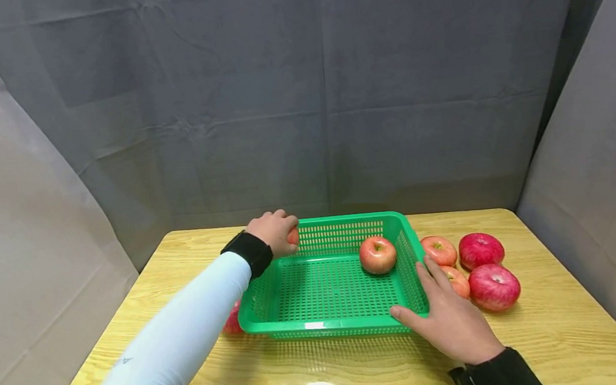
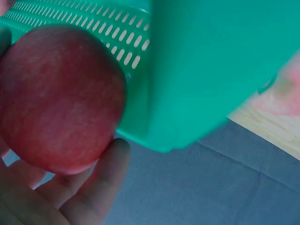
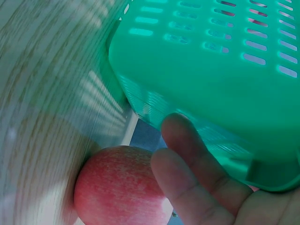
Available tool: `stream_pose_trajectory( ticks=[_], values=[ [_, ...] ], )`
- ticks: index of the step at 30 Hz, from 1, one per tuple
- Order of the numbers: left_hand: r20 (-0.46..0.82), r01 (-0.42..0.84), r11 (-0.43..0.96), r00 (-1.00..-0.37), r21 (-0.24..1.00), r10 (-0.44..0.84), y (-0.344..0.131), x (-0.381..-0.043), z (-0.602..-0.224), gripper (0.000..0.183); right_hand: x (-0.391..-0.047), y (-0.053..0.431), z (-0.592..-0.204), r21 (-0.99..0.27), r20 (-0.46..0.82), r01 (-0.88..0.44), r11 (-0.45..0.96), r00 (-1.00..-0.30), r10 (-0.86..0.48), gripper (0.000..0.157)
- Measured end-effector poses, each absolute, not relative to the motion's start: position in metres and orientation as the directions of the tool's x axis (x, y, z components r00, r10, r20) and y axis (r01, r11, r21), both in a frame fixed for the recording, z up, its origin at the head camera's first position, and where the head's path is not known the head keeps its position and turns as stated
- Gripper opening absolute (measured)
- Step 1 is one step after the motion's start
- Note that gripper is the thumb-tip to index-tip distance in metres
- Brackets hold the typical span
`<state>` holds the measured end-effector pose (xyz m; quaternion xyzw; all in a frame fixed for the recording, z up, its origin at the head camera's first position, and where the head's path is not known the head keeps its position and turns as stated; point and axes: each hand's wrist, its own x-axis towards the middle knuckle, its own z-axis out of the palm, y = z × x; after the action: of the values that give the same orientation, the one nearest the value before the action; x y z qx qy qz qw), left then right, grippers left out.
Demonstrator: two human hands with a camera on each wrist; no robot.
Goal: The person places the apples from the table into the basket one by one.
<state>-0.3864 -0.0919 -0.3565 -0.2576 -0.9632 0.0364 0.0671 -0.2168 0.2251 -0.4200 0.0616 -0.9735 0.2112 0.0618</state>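
Observation:
A red apple (image 2: 61, 98) is in my left hand (image 1: 273, 232), gripped by curled fingers at the back left corner of a green plastic basket (image 1: 347, 323). The head view shows only a sliver of that apple past the fingers. Inside the basket, toward the right, sits another apple (image 1: 377, 255). My right hand (image 1: 453, 320) rests at the basket's front right corner with its fingers extended along the outside and its thumb over the rim. In the right wrist view, an apple (image 3: 122, 187) on the table shows just beside those fingers (image 3: 187, 187).
Right of the basket, two paler apples (image 1: 439, 250) and two deep red ones (image 1: 494, 287) lie clustered on the wooden table (image 1: 324, 374). Another red apple (image 1: 234, 321) is partly hidden between my left forearm and the basket. Grey cloth (image 1: 278, 97) hangs behind and at both sides.

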Motion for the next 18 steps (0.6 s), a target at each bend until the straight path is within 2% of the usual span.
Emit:
stream_pose_trajectory(
  ticks=[6,18],
  values=[
    [0.091,0.489,0.862,-0.860,-0.133,0.502,-0.082,-0.384,-0.358,0.051,-0.217,0.224,-0.419,-0.398,0.154,-0.147,0.906,-0.984,-0.092,0.110],
    [0.051,0.444,0.891,-0.892,-0.101,0.450,-0.063,-0.379,-0.364,0.046,-0.218,0.225,-0.422,-0.397,0.159,-0.145,0.906,-0.983,-0.088,0.110]
  ],
)
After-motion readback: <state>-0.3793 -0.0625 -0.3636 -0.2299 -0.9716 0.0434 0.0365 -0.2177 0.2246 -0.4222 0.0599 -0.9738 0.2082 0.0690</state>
